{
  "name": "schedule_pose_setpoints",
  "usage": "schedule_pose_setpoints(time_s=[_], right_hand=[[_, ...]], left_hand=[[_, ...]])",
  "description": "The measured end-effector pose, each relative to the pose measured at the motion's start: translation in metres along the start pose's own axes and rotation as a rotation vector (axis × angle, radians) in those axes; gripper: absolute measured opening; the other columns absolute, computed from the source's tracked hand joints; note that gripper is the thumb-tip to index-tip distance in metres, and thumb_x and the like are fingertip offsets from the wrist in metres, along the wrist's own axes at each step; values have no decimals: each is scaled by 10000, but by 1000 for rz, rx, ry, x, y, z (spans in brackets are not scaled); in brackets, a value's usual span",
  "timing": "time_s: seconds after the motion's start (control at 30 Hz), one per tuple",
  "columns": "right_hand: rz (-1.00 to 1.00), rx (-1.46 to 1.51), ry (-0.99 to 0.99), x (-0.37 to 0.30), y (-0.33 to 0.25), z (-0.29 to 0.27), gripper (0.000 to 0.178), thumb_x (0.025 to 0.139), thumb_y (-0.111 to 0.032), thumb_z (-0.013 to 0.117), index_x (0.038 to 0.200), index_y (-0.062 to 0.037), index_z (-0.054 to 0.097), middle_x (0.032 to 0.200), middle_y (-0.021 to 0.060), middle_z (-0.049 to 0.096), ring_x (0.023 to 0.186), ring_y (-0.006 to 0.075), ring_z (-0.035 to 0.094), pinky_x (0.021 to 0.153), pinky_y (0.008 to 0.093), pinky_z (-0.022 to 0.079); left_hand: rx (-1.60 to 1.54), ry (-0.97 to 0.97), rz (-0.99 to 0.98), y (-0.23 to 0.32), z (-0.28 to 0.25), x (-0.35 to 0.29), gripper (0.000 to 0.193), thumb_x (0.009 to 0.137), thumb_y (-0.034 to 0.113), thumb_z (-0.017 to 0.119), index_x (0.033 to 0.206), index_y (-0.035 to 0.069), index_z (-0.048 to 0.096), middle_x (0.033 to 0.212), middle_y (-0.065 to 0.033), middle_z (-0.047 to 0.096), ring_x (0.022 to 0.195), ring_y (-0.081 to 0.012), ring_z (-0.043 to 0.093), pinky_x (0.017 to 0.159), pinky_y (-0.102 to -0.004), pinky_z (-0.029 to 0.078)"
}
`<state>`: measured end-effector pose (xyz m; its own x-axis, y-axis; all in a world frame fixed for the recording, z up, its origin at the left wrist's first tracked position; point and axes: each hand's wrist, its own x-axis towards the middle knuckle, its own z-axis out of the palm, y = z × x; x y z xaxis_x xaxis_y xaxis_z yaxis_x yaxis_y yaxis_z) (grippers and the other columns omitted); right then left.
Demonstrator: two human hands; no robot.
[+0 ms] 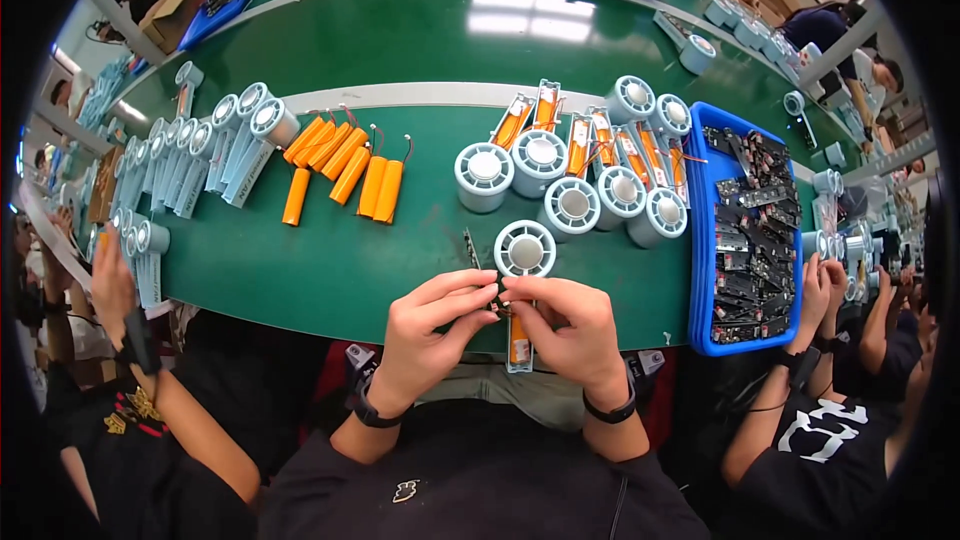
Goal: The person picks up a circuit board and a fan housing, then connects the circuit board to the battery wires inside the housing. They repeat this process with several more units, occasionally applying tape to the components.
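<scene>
At the table's near edge lies a light blue handheld fan point(525, 249), its round head away from me and its opened handle toward me. An orange battery point(519, 342) sits in that handle. My left hand point(440, 316) is closed in a pinch, with a narrow circuit board point(472, 249) sticking out past its fingers. My right hand point(568, 328) pinches just beside it, over the fan's handle. Thin wires point(503, 308) show between the fingertips of both hands; what the right fingertips grip is hidden.
Several open fans with batteries point(573, 205) stand beyond my hands. Loose orange batteries point(346, 162) lie to the left, beside a row of fans point(240, 155). A blue tray point(704, 270) of circuit boards is at the right. Co-workers' hands point(113, 275) work on both sides.
</scene>
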<state>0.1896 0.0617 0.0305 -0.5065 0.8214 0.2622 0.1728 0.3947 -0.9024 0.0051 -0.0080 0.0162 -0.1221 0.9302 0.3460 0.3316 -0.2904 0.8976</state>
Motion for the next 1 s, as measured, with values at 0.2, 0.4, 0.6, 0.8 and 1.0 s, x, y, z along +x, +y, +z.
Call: schedule_pose_setpoints(time_s=[0.2,0.4,0.6,0.8,1.0], right_hand=[[-63,-100,-42,12,-5,-6,436,778,96,720,1194,-31,711,856,77,763,586,217,665,531,329,504],[-348,-383,-81,15,-4,-17,467,783,-31,749,1246,-33,685,742,75,697,586,247,656,522,363,492],[-337,-381,-24,12,0,0,400,789,-55,707,1186,-19,686,686,47,641,583,236,638,529,370,478],[-359,-437,4,8,-6,0,347,816,-64,680,1158,-3,670,680,63,640,585,240,642,520,362,466],[-396,-476,72,3,-1,12,415,806,-36,687,1219,-5,682,669,37,629,545,216,593,521,330,431]], left_hand=[[-80,-14,18,0,4,7,298,821,-135,739,1098,-27,757,1196,-173,708,988,-242,736,802,-312,639],[-23,-14,30,-8,12,5,248,846,-129,723,1078,-48,750,1182,-180,711,986,-269,742,832,-333,640],[56,68,16,-9,8,-5,250,815,-159,729,1046,-68,752,1158,-184,711,971,-258,745,828,-319,618],[76,110,-5,-3,12,-3,250,811,-163,728,1044,-75,748,1145,-181,712,962,-251,746,826,-314,607],[132,118,77,-9,15,-3,262,823,-150,724,1068,-62,755,1143,-172,712,954,-245,745,810,-309,604]])
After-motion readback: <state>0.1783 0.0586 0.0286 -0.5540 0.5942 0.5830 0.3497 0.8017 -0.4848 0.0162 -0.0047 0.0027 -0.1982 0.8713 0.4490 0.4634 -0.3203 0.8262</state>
